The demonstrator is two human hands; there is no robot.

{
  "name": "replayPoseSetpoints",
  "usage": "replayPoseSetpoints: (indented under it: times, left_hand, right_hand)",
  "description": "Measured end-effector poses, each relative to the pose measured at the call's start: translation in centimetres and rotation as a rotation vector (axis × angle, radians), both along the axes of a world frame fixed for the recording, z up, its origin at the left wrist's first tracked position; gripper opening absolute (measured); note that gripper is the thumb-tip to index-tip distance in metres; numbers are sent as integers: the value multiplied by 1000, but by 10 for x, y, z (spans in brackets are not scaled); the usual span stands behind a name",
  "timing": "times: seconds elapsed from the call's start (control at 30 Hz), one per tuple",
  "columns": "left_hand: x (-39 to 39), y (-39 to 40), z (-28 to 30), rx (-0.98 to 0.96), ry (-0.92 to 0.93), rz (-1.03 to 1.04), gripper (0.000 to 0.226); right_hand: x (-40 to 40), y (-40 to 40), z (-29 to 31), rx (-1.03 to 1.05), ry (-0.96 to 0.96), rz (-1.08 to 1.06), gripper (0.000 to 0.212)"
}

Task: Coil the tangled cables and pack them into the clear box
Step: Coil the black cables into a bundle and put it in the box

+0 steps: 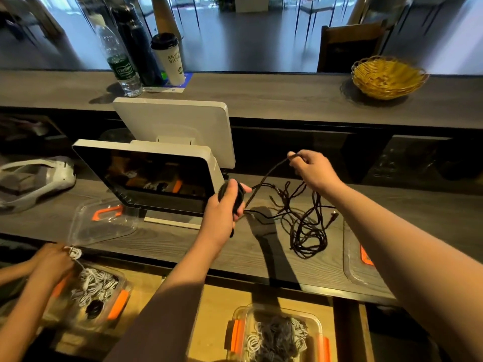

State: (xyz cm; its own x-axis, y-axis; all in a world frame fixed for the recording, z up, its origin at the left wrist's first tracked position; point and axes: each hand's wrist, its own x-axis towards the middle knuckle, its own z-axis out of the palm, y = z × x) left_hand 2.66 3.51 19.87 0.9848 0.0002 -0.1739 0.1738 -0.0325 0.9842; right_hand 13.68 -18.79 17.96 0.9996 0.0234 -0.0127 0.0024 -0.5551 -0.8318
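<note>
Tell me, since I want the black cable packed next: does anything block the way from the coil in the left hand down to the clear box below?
Nothing visible does. The left hand grips the coil above the counter; the clear box sits lidless below, near the counter's edge, already holding cables. The right hand holds the cable's loose run.

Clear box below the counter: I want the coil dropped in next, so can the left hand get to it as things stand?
Probably yes. The clear box sits lidless below the left hand, nothing between them, though the black cable trails to the right hand.
</note>
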Motion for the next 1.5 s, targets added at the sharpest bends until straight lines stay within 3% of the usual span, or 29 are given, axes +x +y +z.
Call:
replayPoseSetpoints:
  times: [0.07,0.17,0.23,0.33,0.47,0.53,0.67,0.83,0.93,1.03,1.1,1.2,1.33,1.4,1.5]
  left_hand:
    - [1,0,-5,189,13,0,35]
    - [3,-2,-12,410,56,-11,31]
    - [3,-7,-10,521,88,-39,40]
    - [7,-19,-2,737,40,-181,55]
    - [15,-30,-4,992,-5,-341,40]
    - [15,-35,-7,967,-45,-322,31]
    - [10,-45,-7,607,-142,-184,27]
    - [2,-49,-11,408,-167,-15,32]
    - [2,-38,-6,224,-144,101,45]
    - [3,-21,0,86,-137,195,40]
    - [3,-17,3,106,-104,194,38]
    - [9,-11,0,282,140,139,41]
    - [10,6,-19,647,413,-140,47]
    - [6,10,-26,852,435,-278,47]
    - [1,8,-18,964,374,-257,65]
  right_hand:
    - [0,-1,11,-66,-51,88,10]
    - [-13,-4,11,-145,-38,251,22]
    - [-23,-5,2,-221,-60,320,28]
    - [-36,-4,-5,-245,-124,386,28]
    - [-48,3,-5,-276,-219,508,28]
    - [-52,3,-4,-279,-243,498,23]
    - [-45,-6,-15,-246,-276,330,22]
    - [-41,-32,-48,-100,-18,61,10]
    - [-35,-40,-62,-13,83,-39,17]
    - [-31,-43,-64,78,100,-98,15]
    - [-28,-49,-49,153,41,-117,12]
    - [-23,-50,-19,199,-76,-60,20]
    - [-24,-42,10,47,-200,101,36]
    - [-24,-40,18,-89,-302,145,35]
    - [-28,-37,21,-312,-378,234,29]
